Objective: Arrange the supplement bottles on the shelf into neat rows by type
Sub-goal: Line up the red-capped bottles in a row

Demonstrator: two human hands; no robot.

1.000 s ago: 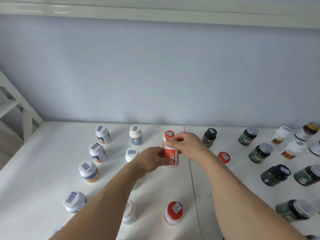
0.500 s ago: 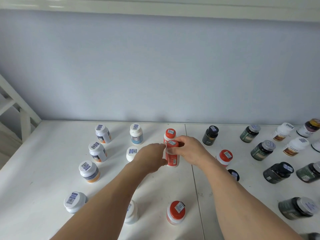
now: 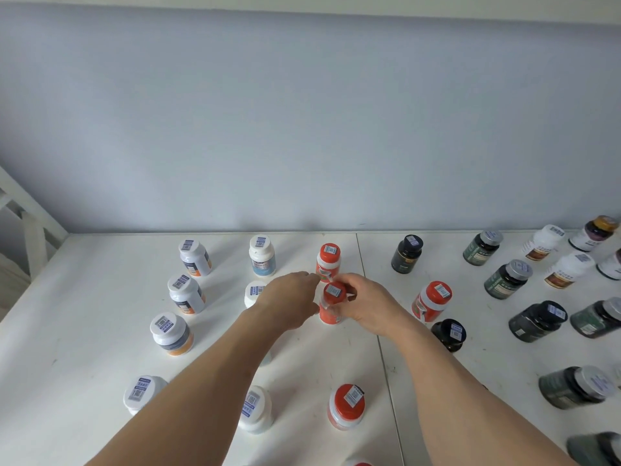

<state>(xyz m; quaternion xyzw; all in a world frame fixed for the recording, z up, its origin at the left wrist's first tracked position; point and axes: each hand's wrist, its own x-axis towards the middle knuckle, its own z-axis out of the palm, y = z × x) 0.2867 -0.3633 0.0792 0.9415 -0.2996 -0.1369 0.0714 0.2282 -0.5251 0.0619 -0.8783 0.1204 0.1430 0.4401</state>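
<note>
white shelf surface [image 3: 84,314] runs back to a pale blue-grey wall [image 3: 302,129], with a seam down the boards just right of centre. on it, both bare hands meet around one red-capped bottle [image 3: 332,302] standing upright near the middle. the right hand [image 3: 368,306] wraps the bottle's right side, fingers curled onto its body just under the cap. the left hand [image 3: 289,304] sits against the bottle's left side, fingers bent toward it; whether it truly grips or only touches cannot be told. the cap, with its barcode sticker, shows between the two hands.

just behind stands a second red-capped bottle [image 3: 329,260], close to the left fingertips. another red-capped bottle [image 3: 431,304] stands right of the right hand, across the seam, and a fourth [image 3: 346,410] stands nearer the camera between the forearms. left of the hands, white-capped bottles [image 3: 186,294] stand in loose columns, one partly hidden behind the left hand. a black bottle [image 3: 450,334] sits just beside the right forearm. farther right, dark green and black bottles [image 3: 507,279] lie scattered, well apart from the hands.
</note>
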